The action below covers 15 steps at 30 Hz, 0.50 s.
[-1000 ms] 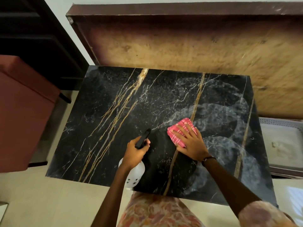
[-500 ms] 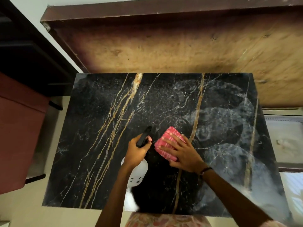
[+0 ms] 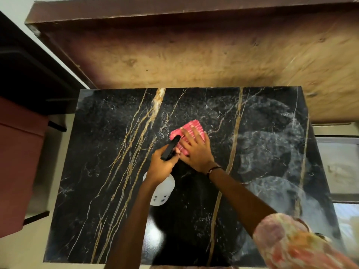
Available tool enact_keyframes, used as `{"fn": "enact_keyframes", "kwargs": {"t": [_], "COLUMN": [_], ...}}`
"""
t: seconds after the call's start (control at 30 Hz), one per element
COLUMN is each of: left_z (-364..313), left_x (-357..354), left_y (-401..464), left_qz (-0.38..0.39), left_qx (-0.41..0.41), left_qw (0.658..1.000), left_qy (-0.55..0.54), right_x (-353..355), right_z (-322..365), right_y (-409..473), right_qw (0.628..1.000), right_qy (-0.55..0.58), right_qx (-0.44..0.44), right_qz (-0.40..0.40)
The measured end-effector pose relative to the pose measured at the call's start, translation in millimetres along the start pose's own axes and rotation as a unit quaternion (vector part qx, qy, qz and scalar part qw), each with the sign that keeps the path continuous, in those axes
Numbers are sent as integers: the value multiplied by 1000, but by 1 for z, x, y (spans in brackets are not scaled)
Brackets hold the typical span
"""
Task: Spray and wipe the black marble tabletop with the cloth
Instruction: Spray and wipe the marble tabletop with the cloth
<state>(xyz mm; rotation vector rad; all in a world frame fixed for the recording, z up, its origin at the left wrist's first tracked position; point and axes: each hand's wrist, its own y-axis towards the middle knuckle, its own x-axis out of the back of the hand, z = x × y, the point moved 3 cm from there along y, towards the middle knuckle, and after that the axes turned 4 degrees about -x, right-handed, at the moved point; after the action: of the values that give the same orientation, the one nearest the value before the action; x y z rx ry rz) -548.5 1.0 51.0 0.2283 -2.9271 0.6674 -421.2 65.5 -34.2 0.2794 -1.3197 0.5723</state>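
Observation:
The black marble tabletop (image 3: 101, 152) with gold and white veins fills the middle of the view. Pale wipe smears cover its right side. My right hand (image 3: 196, 154) presses flat on a folded pink cloth (image 3: 189, 127) near the table's centre. My left hand (image 3: 162, 167) grips a white spray bottle (image 3: 162, 191) with a black nozzle (image 3: 171, 147), held just above the marble, right beside the cloth. The nozzle tip overlaps the cloth's left edge.
A brown wooden panel (image 3: 194, 55) stands behind the table's far edge. A reddish-brown cabinet (image 3: 17, 162) is at the left, dark furniture (image 3: 29, 70) behind it. A pale tray-like surface (image 3: 338, 164) lies past the right edge. Pale floor (image 3: 23, 255) shows bottom left.
My right hand has slid the pink cloth leftward and away from me across the marble. My left hand with the spray bottle has moved forward with it, now touching close to the cloth.

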Motion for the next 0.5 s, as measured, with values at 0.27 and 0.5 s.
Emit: {"fn": "enact_keyframes", "kwargs": {"t": [0.27,0.5], "left_z": [-10,-22], "left_x": [5,7], "left_y": [29,54], "left_qz": [21,19], "left_qx": [-18,-33], "left_qw": [999,999], "left_qy": [-17,-11], "right_x": [-2,22], "right_z": [-72,-92], "right_y": [-50,49], "right_qw": [994,995], "right_qy": [-58,-13], "right_qx": [80,-98], "right_qz": [-42,3]}}
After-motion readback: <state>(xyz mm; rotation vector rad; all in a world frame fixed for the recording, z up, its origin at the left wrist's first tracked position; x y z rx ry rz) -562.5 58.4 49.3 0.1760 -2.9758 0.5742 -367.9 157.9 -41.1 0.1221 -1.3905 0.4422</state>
